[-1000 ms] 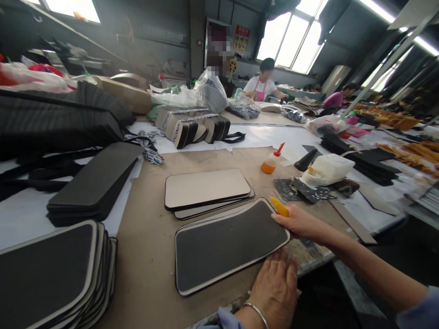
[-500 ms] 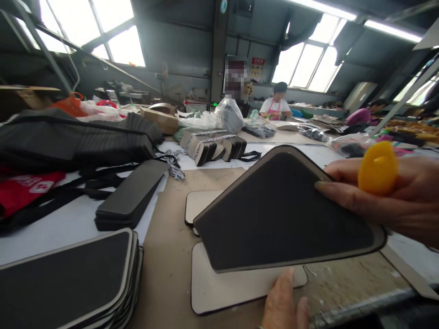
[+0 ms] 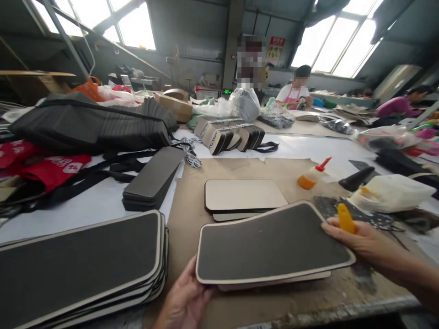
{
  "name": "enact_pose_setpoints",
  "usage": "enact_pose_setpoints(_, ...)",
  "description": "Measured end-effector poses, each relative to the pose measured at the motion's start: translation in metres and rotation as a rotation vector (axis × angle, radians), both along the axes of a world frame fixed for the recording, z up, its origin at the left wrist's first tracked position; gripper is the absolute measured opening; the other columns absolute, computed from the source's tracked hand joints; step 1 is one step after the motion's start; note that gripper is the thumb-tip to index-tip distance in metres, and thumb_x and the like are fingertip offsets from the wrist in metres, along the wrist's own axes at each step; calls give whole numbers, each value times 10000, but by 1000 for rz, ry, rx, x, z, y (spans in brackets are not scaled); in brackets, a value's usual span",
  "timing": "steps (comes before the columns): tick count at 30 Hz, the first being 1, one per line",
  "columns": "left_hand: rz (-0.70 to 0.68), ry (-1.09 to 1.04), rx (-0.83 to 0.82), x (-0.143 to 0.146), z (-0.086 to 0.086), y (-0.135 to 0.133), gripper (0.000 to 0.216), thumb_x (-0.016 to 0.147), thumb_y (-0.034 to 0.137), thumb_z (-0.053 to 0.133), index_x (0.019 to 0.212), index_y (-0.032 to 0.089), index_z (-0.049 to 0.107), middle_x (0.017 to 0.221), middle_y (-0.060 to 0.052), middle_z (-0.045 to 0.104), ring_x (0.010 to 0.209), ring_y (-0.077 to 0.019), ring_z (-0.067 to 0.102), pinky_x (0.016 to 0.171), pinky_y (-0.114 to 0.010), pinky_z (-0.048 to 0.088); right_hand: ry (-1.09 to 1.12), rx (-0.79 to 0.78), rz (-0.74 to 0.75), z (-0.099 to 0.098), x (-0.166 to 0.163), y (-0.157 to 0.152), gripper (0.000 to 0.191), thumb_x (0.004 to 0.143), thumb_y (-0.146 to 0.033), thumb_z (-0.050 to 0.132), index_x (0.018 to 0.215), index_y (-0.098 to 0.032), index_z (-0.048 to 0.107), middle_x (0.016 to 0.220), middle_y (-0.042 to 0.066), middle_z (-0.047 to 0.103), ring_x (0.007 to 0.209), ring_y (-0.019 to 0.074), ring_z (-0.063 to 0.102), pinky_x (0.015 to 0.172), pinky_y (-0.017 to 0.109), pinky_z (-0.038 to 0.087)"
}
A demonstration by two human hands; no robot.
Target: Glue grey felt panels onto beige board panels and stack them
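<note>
A dark grey, round-cornered panel [image 3: 267, 246] with a pale beige rim is held slightly tilted over the table. My left hand [image 3: 187, 292] grips its left end, thumb along the edge and fingers underneath. At the right end my right hand [image 3: 366, 242] pinches the panel's edge, and a yellow-handled tool [image 3: 345, 218] is tucked in the same hand; its working end is hidden. Below the held panel, the edge of a beige panel [image 3: 291, 280] shows. Just behind lie a few beige panels [image 3: 243, 194] with black edges. To the left is a pile of rimmed dark panels [image 3: 78, 262].
Plain grey panels [image 3: 156, 176] are stacked behind the pile. Farther back are strapped bundles [image 3: 236, 135] and a long dark bundle [image 3: 92, 125]. At right stand a glue bottle [image 3: 312, 176] with a red tip and a whitish container [image 3: 393, 194]. A person [image 3: 297, 89] sits beyond.
The dark panel has swung down from a steep tilt to nearly flat. My left hand has moved from the lower beige panel to the dark panel's left end. The view has shifted.
</note>
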State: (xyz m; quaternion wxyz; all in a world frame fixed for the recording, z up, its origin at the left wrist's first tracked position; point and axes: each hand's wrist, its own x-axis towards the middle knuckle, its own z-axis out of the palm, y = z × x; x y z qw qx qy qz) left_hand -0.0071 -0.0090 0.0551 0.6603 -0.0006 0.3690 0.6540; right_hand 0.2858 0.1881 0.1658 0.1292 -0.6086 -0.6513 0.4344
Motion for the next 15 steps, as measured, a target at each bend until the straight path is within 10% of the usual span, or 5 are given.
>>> enact_pose_setpoints(5,-69,10,-51,-19,7,-5,438,702,264,670,1120,167,586,1196,-102,609,1121,-202,546,943,-290,440,-143,-96,92,-76,12,-2,545,593,-725,555,665,-185,545,596,25,582,562,168,530,531,262,430)
enact_pose_setpoints(15,-82,523,-254,0,1,28,482,524,425,791,856,120,620,735,-50,719,657,-173,654,619,-234,505,-99,-212,95,-96,35,-8,459,693,-642,543,665,-186,498,468,-44,480,423,94,426,430,212,336)
